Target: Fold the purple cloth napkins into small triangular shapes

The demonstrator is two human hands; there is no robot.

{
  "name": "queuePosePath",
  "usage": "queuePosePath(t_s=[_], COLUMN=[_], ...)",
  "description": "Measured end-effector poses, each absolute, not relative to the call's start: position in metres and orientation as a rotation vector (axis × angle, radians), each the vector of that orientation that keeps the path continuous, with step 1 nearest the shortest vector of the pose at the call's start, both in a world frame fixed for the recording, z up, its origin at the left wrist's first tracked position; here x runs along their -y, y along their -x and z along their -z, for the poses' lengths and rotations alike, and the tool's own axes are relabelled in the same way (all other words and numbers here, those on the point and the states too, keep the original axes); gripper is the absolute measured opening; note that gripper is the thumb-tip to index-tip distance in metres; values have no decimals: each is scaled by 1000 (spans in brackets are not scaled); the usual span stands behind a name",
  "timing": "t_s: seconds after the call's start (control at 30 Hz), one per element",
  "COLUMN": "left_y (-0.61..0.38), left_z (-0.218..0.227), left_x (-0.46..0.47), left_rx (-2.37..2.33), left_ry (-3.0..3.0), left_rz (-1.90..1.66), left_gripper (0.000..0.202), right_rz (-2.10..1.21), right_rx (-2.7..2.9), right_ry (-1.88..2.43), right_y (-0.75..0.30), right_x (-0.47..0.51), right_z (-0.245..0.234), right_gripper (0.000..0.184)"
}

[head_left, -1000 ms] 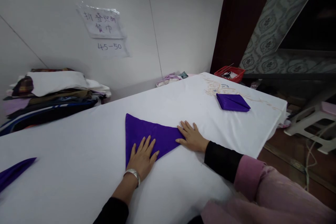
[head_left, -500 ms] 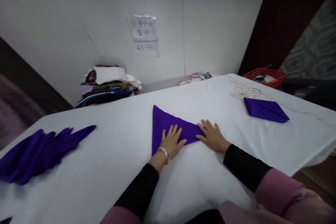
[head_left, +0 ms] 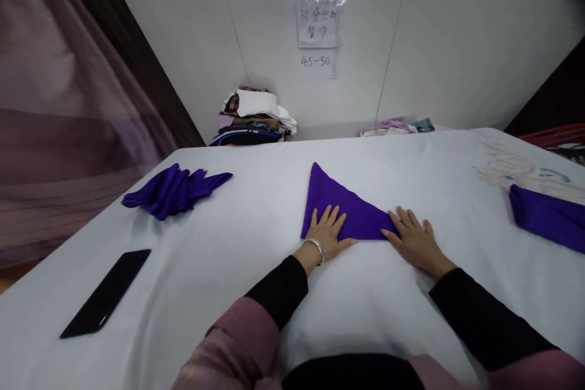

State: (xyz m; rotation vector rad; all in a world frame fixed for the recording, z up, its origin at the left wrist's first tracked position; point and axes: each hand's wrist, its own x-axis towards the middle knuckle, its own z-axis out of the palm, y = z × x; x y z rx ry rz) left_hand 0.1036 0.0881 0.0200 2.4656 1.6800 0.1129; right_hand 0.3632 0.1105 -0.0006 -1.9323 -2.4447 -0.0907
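A purple cloth napkin (head_left: 342, 204), folded into a triangle, lies flat on the white tablecloth (head_left: 256, 292) in front of me. My left hand (head_left: 327, 233) rests on its lower left part, palm down with fingers spread. At the right-hand corner of the napkin, my right hand (head_left: 414, 239) lies with fingers apart, thumb and fingertips touching the cloth there. Neither hand grips anything. A silver bracelet (head_left: 317, 250) sits on my left wrist.
Crumpled purple cloths (head_left: 176, 192) lie at the left, above a black flat slab (head_left: 107, 292). On the right is a folded purple cloth (head_left: 548, 216). A stack of folded fabric (head_left: 253, 119) stands by the wall, below a handwritten paper sign (head_left: 319, 27).
My view has turned to the left, bringing the black slab fully into view. Both hands still lie on the triangular napkin, which keeps its shape.
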Motion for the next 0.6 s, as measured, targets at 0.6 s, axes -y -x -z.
queuePosePath(t_s=[0.6], left_y=[-24], left_z=[-38], left_x=[-67], left_rx=[-2236], left_ry=[-1820], left_rz=[-468], left_gripper=[50], right_rz=[33], right_rx=[2441], right_ry=[1913], right_y=[-363], right_x=[-110], right_z=[0], right_gripper=[67])
